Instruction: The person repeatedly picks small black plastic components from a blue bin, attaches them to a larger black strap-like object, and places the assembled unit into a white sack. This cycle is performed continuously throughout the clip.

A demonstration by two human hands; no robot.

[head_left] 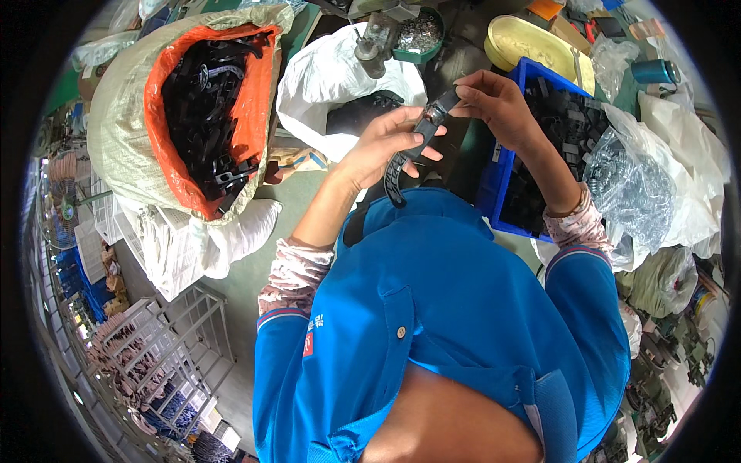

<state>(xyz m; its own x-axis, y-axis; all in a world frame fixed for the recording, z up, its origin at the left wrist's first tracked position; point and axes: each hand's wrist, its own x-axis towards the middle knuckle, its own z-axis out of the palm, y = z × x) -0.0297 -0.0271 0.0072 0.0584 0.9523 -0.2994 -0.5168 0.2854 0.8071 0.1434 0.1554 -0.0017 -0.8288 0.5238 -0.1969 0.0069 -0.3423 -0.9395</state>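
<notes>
Two hands [378, 147] [500, 108] holding black strap [426, 127], sack [120, 116] of parts [202, 112], crate [491, 189] of blocks [567, 127]

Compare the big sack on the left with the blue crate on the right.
Shape: the sack is soft and bulging; the crate is stiff and boxy.
Colour: the sack is pale with an orange lining; the crate is blue.
Shared: both are open and hold many dark pieces.
</notes>
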